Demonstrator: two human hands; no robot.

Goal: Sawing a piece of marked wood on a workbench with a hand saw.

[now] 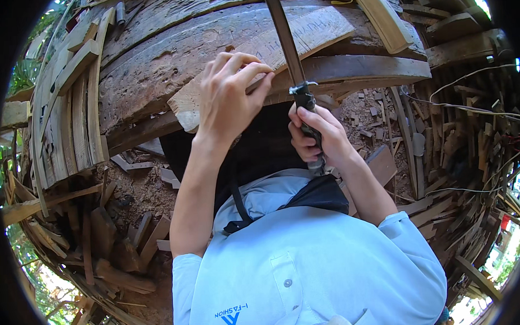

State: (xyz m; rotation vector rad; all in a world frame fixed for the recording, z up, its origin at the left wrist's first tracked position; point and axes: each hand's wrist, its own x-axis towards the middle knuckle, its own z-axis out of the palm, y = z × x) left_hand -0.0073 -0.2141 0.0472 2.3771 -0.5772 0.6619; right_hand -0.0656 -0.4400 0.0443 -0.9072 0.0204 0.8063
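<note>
My right hand is wrapped round the black handle of a saw. The saw's long, narrow dark blade runs away from me across a pale wooden board, with a metal fitting where it meets the handle. On the board's left part lies my left hand, its fingers bent and its thumb close to the forefinger at the near edge. The palm side is hidden, so the exact grip does not show. The board has dark handwriting on it and lies slantwise over a thick, weathered timber bench.
A squared beam runs along the bench's near side. Another wooden piece lies at the far right. Slats stand at the left. Offcuts and wood chips litter the floor, and stacked scrap wood with loose wires fills the right.
</note>
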